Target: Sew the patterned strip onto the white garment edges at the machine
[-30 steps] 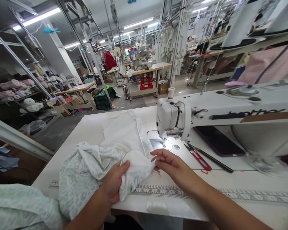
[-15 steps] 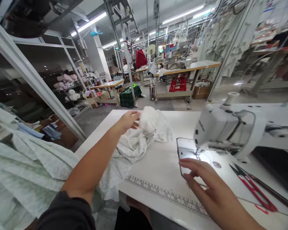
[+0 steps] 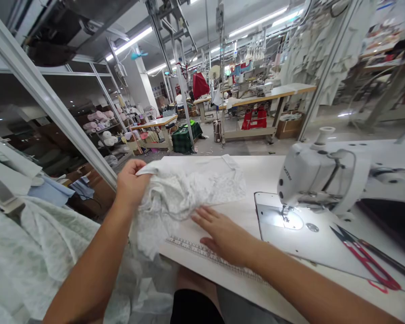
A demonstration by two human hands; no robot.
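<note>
The left hand at nine o'clock and right hand at five are bare, like both forearms; at six, plain black shorts show.

Read "brother" on the sewing machine head; found printed numbers on the ruler strip too blurred to read.
</note>
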